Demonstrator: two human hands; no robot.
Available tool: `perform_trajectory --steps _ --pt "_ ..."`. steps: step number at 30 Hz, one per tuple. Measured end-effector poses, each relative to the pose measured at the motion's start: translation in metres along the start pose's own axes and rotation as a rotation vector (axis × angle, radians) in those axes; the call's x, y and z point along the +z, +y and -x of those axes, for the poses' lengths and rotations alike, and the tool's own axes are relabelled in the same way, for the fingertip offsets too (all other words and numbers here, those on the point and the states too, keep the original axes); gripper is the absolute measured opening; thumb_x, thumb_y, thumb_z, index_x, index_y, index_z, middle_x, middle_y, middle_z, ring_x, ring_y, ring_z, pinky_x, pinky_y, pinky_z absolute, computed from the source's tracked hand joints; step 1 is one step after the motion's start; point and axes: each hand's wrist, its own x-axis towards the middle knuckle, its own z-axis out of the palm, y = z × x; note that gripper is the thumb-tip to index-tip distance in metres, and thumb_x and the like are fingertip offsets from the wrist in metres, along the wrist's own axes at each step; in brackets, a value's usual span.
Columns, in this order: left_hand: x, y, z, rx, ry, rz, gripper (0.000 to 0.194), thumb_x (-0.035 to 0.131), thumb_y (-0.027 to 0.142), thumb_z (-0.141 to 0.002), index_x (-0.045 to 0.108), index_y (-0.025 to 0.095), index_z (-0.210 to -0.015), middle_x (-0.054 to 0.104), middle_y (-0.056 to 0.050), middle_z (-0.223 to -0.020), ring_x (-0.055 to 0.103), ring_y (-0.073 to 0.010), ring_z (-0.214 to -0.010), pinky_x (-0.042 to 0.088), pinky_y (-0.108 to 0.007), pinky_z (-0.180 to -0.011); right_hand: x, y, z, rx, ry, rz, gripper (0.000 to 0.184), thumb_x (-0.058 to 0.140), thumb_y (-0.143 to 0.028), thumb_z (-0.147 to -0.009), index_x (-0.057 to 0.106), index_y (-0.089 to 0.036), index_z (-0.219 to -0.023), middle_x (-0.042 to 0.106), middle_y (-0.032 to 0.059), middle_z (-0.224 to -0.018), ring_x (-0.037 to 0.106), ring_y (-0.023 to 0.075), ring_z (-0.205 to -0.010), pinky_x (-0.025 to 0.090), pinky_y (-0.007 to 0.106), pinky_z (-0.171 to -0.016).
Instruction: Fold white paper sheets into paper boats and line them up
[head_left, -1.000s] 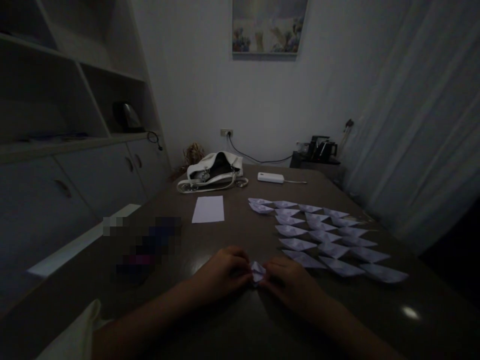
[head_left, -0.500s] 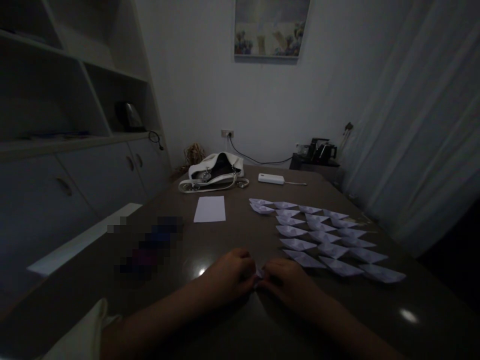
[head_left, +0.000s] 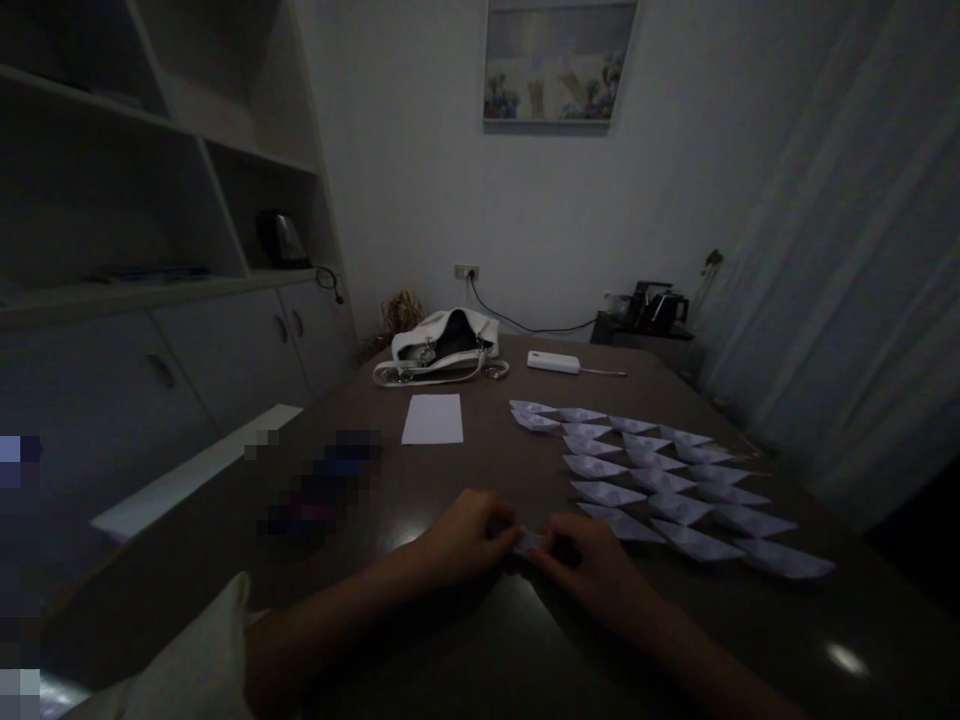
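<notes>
Between my two hands is a small piece of folded white paper [head_left: 528, 543], mostly covered by the fingers. My left hand [head_left: 474, 535] pinches its left side, thumb against curled fingers. On the other side my right hand [head_left: 581, 560] pinches it too, thumb below and forefinger above. Both hands are just over the brown table [head_left: 480, 650]. Several white folded paper boats [head_left: 660, 480] lie in rows to the right of my right hand. Farther forward, left of centre, lies a stack or sheet of white paper [head_left: 433, 419].
A white handbag [head_left: 450, 345] lies at the table's far end, beside a white power bank [head_left: 553, 362] with a short cable. A blurred-out dark object [head_left: 322, 490] is on the left. Shelves and cabinets [head_left: 217, 340] line the left wall; a curtain [head_left: 840, 300] hangs on the right.
The folded paper shows a raised point a second ago, then nearly vanishes between the closing fingers; now it looks flatter and lower. The whole view has shifted slightly, moving the scene rightward.
</notes>
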Motion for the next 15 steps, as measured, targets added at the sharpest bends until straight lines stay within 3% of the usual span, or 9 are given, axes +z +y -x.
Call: perform_trajectory --steps 6,9,12,15 --pt "0.009 -0.005 0.001 0.004 0.044 0.149 0.029 0.052 0.035 -0.088 0.07 0.012 -0.083 0.064 -0.002 -0.071 0.055 -0.0144 -0.065 0.036 -0.021 -0.057 0.002 -0.001 -0.001 0.183 0.041 -0.294 0.026 0.068 -0.033 -0.073 0.047 -0.019 -0.063 0.056 -0.0008 -0.059 0.054 0.0156 -0.057 0.036 0.023 -0.05" --pt "0.009 -0.011 -0.002 -0.028 0.027 0.248 0.032 0.056 0.041 -0.086 0.069 0.012 -0.084 0.066 -0.002 -0.07 0.056 -0.0146 -0.063 0.037 -0.02 -0.054 0.001 0.001 -0.001 0.217 0.069 -0.434 0.032 0.069 -0.038 -0.072 0.045 -0.02 -0.062 0.065 0.0038 -0.068 0.061 0.019 -0.064 0.043 0.026 -0.054" --pt "0.007 -0.018 -0.004 -0.037 -0.013 0.348 0.033 0.071 0.044 -0.073 0.068 0.012 -0.083 0.066 -0.001 -0.067 0.058 -0.0149 -0.062 0.039 -0.02 -0.053 -0.001 0.0 0.0 0.196 0.128 -0.464 0.032 0.072 -0.036 -0.07 0.046 -0.019 -0.061 0.071 0.0105 -0.088 0.066 0.0237 -0.076 0.049 0.031 -0.062" --pt "0.006 -0.023 -0.005 -0.051 -0.001 0.418 0.033 0.079 0.039 -0.063 0.065 0.012 -0.075 0.062 0.002 -0.063 0.056 -0.0141 -0.06 0.038 -0.02 -0.051 -0.001 -0.001 -0.001 0.168 0.158 -0.494 0.032 0.071 -0.035 -0.071 0.046 -0.019 -0.06 0.072 0.0118 -0.092 0.067 0.0244 -0.077 0.05 0.033 -0.065"
